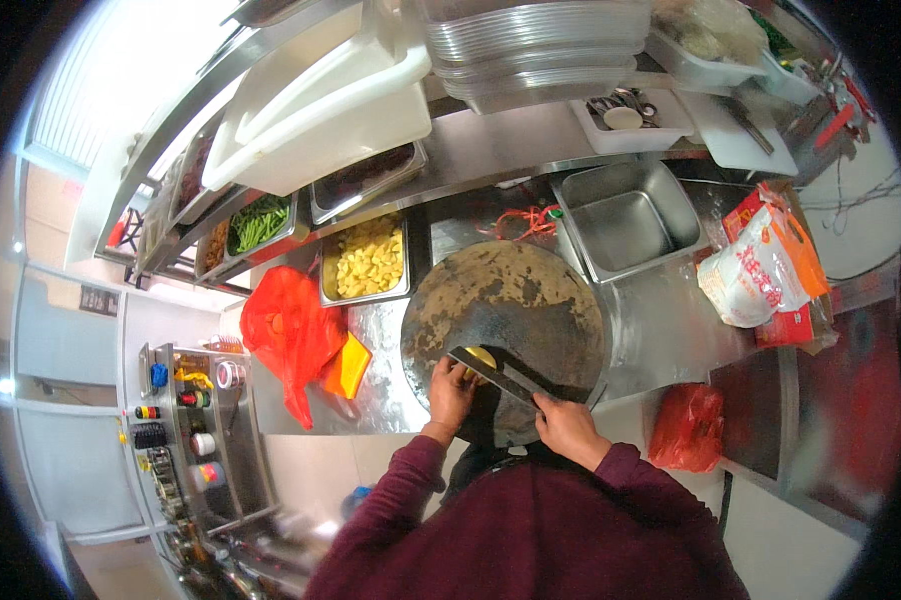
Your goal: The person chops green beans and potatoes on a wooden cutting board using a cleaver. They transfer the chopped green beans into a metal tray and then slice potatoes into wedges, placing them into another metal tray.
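Observation:
A round, dark-stained chopping block (507, 292) stands on the steel counter before me. My right hand (570, 431) is closed around the handle of a kitchen knife (501, 379), whose dark blade slants up and left over the block. At the blade's far end lies a yellow piece of food (481, 357), perhaps potato, partly hidden by the knife. My left hand (451, 393) has its fingertips against that piece, beside the blade. Yellow cut chunks fill a steel pan (364, 259) behind the block on the left.
An unfilled steel pan (630, 217) sits behind the block. A red plastic bag (289, 330) lies left, a printed white and orange bag (762, 262) right. On the shelf above are a white tub (323, 127), stacked clear containers (537, 45) and a tray of utensils (634, 135).

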Action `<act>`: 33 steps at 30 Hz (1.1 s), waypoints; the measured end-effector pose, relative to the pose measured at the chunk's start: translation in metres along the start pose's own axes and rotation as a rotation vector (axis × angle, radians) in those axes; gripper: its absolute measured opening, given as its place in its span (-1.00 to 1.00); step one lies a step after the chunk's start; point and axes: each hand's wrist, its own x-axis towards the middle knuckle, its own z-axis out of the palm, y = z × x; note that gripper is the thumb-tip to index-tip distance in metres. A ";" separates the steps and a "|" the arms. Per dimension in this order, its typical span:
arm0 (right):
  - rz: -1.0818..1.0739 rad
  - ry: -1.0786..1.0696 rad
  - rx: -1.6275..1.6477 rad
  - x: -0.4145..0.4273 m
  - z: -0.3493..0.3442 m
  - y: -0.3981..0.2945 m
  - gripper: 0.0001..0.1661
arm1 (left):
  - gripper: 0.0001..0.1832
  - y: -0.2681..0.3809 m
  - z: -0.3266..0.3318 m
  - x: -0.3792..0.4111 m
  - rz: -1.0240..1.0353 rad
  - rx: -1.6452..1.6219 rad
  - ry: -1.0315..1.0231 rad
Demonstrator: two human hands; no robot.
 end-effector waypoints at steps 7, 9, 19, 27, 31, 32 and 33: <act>0.019 -0.003 0.012 -0.018 -0.005 -0.004 -0.53 | -0.64 0.006 -0.005 0.002 0.013 0.002 0.004; 0.016 0.001 0.014 -0.019 -0.007 -0.007 -0.54 | -0.63 0.004 -0.005 0.002 0.031 -0.008 0.008; 0.096 -0.118 -0.008 -0.014 -0.010 -0.016 -0.57 | -0.62 -0.002 -0.003 0.004 0.026 -0.057 0.006; 0.124 -0.154 0.008 -0.007 -0.020 -0.025 -0.71 | -0.63 0.002 -0.007 0.005 -0.016 -0.079 -0.010; 0.142 -0.178 0.038 -0.004 -0.028 -0.031 -0.72 | -0.62 0.002 -0.007 0.005 -0.017 -0.087 -0.005; 0.147 -0.188 0.046 -0.004 -0.029 -0.032 -0.72 | -0.62 0.001 -0.006 0.004 -0.005 -0.072 0.007; 0.149 -0.190 0.045 -0.004 -0.028 -0.032 -0.72 | -0.62 0.001 -0.006 0.005 0.007 -0.058 0.019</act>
